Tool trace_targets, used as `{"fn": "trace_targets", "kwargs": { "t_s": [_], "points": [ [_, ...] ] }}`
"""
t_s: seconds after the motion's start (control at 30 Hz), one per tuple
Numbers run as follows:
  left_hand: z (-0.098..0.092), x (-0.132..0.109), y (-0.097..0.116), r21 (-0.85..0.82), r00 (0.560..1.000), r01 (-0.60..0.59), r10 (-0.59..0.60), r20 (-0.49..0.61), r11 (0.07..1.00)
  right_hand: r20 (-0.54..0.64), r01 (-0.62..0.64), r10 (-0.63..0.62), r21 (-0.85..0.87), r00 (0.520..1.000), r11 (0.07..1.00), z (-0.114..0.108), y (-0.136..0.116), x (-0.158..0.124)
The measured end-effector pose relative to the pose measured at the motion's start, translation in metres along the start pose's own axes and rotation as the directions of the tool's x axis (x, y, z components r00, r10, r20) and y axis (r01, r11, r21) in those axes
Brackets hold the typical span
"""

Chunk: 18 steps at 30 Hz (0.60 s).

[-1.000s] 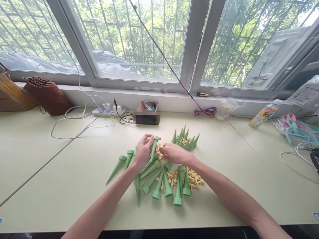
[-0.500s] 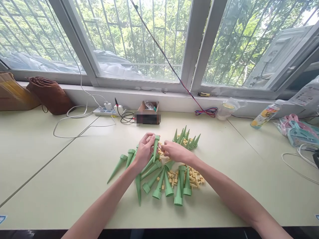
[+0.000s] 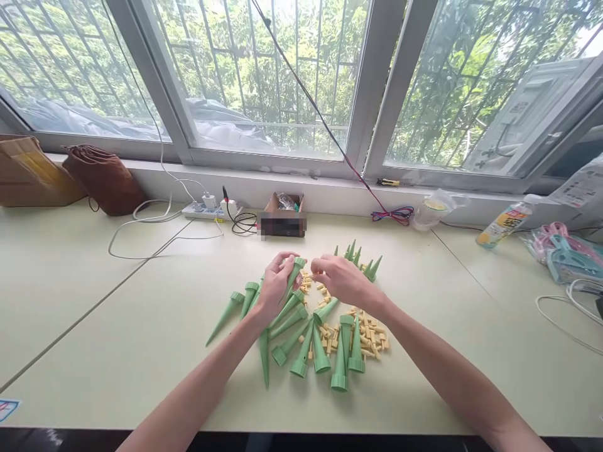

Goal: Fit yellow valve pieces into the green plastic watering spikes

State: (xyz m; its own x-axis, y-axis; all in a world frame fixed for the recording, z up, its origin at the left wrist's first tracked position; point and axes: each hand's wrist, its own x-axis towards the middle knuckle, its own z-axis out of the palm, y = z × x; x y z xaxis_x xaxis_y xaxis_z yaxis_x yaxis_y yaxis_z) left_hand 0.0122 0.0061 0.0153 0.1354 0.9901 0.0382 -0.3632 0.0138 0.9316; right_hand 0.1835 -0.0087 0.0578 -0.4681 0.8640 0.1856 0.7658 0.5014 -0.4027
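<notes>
My left hand (image 3: pixel 273 282) is wrapped around a green plant watering spike (image 3: pixel 294 272), a ribbed-cap plastic cone tilted with its cap up and its point downward. To the right of that cap, my right hand (image 3: pixel 340 276) is closed in a pinch; whatever sits between its fingertips is too small to make out. Below both hands, several more green spikes (image 3: pixel 339 364) lie fanned out on the table. Small yellow plastic valve-like pieces (image 3: pixel 374 336) are heaped among them. Behind my right hand, further green cones (image 3: pixel 374 269) point upward, partly hidden.
Along the wall stand a brown drawstring bag (image 3: pixel 103 182), a power strip (image 3: pixel 202 210) with cables, and a small open box (image 3: pixel 282 220). Coiled wire (image 3: pixel 396 215), a plastic cup (image 3: pixel 426 212), a bottle (image 3: pixel 506 223) and bagged pink and blue items (image 3: pixel 565 251) are on the right.
My right hand has lifted slightly and shifted right, away from the yellow pieces. The spike in my left hand has tilted, its cap leaning further right. The view has shifted slightly.
</notes>
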Motion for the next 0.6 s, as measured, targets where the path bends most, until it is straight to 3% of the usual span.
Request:
{"fn": "trace_targets", "kwargs": {
  "t_s": [0.4,0.6],
  "points": [
    [-0.0059,0.0036,-0.0096,0.055,0.998,-0.045,0.043,0.053,0.997,-0.061,0.039,-0.034,0.085,0.998,0.996,-0.0023,-0.0053,-0.0035],
    [-0.0011,0.0012,-0.0044,0.028,1.0,0.007,-0.006,-0.012,1.0,-0.116,0.015,-0.003,0.101,0.993,0.995,-0.007,-0.0074,-0.005]
  ]
}}
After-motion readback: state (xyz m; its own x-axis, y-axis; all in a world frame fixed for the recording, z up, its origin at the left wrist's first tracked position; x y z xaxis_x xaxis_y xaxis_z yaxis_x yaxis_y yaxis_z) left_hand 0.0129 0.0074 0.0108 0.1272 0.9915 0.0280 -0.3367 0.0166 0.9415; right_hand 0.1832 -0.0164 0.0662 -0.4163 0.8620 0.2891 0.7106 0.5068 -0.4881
